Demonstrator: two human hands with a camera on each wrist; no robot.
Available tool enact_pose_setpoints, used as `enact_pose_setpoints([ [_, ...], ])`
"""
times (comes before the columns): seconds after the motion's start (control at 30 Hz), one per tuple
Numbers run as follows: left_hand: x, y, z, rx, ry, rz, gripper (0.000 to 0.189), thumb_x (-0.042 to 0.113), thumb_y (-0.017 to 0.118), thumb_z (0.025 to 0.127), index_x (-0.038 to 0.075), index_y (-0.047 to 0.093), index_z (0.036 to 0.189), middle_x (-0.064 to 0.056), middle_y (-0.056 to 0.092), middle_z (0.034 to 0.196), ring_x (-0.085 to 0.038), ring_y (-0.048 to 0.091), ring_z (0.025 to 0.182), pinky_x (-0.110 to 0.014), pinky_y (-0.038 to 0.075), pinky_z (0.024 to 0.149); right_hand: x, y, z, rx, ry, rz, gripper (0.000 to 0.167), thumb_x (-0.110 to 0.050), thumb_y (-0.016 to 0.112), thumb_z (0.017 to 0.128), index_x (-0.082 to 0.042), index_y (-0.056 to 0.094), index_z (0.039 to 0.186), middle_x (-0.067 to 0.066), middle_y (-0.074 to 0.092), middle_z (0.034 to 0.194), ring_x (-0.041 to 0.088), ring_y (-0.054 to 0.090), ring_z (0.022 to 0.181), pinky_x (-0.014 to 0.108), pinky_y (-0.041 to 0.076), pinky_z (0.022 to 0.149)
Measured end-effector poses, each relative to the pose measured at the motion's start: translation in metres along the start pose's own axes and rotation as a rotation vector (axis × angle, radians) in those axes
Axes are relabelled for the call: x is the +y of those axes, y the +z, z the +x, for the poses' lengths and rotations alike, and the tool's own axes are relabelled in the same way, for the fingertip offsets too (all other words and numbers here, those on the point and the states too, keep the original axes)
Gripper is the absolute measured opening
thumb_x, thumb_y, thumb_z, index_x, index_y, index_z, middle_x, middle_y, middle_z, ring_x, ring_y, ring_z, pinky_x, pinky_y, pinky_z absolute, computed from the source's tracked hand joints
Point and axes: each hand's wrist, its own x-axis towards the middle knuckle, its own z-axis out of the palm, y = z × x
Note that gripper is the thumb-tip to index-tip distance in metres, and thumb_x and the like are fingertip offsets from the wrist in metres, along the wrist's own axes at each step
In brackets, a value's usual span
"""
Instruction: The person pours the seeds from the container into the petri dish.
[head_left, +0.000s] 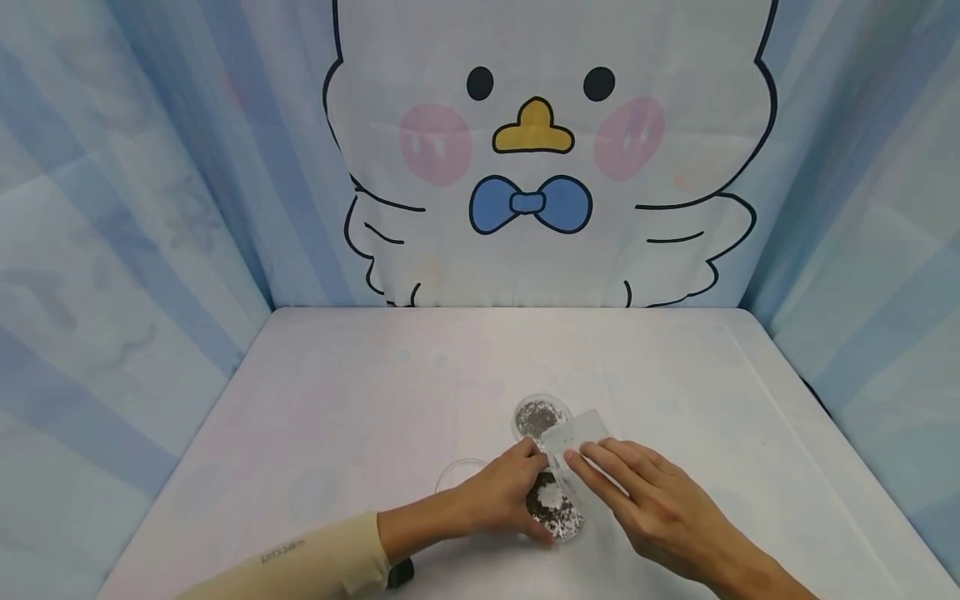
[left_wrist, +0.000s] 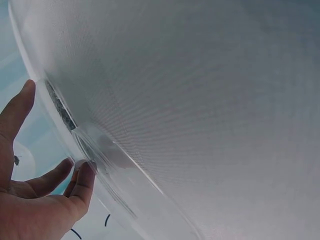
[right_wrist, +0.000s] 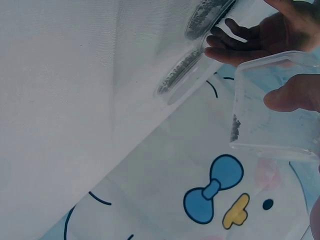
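Note:
My left hand (head_left: 502, 492) spans the nearer round clear dish (head_left: 558, 521), thumb at its near side and fingertips at its far side. Dark grains and white bits cover the bottom of this dish. My right hand (head_left: 652, 508) grips a clear rectangular plastic box (right_wrist: 280, 120), tilted above the dishes, its thumb (right_wrist: 290, 95) lying across it. A small clump of dark grains (right_wrist: 235, 127) clings inside one end of the box. Just beyond the left fingers lies a second round dish (head_left: 536, 412) with grey and white grains.
To the left, partly behind the left forearm, lies a clear round dish or lid (head_left: 457, 471). A small black object (head_left: 401, 573) peeks out below the left sleeve. The white table (head_left: 337, 392) meets a curtain (head_left: 540, 267) with a cartoon figure at the back.

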Motion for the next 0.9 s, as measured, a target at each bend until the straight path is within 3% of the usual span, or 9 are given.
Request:
enact_pose_setpoints([
  [0.17,0.0027,-0.0019,0.0018,-0.004,-0.011,0.004,0.093,0.038,0.101,0.064,0.003,0.06,0.141,0.002,0.057,0.122,0.0,0.052,0.105,-0.018,0.049,0.102,0.0,-0.0009,-0.0011,-0.005,-0.003,0.013,0.048,-0.014,0.026,0.112,-0.002,0.065,0.137,0.011,0.069,0.128,0.027,0.062,0.113,0.03,0.035,0.113],
  [0.33,0.0061,-0.0017,-0.0014,-0.012,-0.032,0.014,0.091,0.04,0.101,0.063,0.004,0.063,0.137,0.005,0.056,0.116,0.002,0.05,0.099,-0.016,0.05,0.098,-0.0023,0.0,-0.0033,0.013,-0.02,0.04,0.047,-0.01,0.028,0.109,-0.002,0.065,0.136,0.011,0.07,0.126,0.025,0.062,0.111,0.025,0.019,0.125],
  [0.63,0.0039,-0.0009,-0.0009,-0.011,-0.037,0.023,0.088,0.042,0.101,0.063,0.001,0.063,0.133,0.005,0.055,0.113,0.002,0.049,0.096,-0.016,0.05,0.094,-0.0031,0.0002,-0.0049,0.016,-0.03,0.05,0.047,-0.007,0.026,0.109,-0.001,0.064,0.137,0.011,0.069,0.128,0.026,0.061,0.113,0.026,0.014,0.128],
  [0.73,0.0034,-0.0006,-0.0002,-0.011,-0.037,0.028,0.088,0.042,0.101,0.063,0.001,0.064,0.131,0.005,0.055,0.113,0.001,0.049,0.095,-0.016,0.05,0.094,-0.0035,0.0004,-0.0046,0.014,-0.032,0.044,0.047,-0.009,0.026,0.11,-0.002,0.065,0.136,0.011,0.069,0.127,0.025,0.061,0.113,0.027,0.02,0.125],
  [0.9,0.0036,-0.0015,-0.0011,-0.01,-0.037,0.013,0.09,0.041,0.101,0.064,0.001,0.062,0.134,0.003,0.056,0.117,0.0,0.051,0.1,-0.018,0.05,0.096,-0.0041,0.0015,-0.0053,0.003,-0.03,0.03,0.046,-0.009,0.027,0.111,-0.003,0.066,0.136,0.01,0.069,0.126,0.025,0.061,0.113,0.031,0.036,0.109],
])
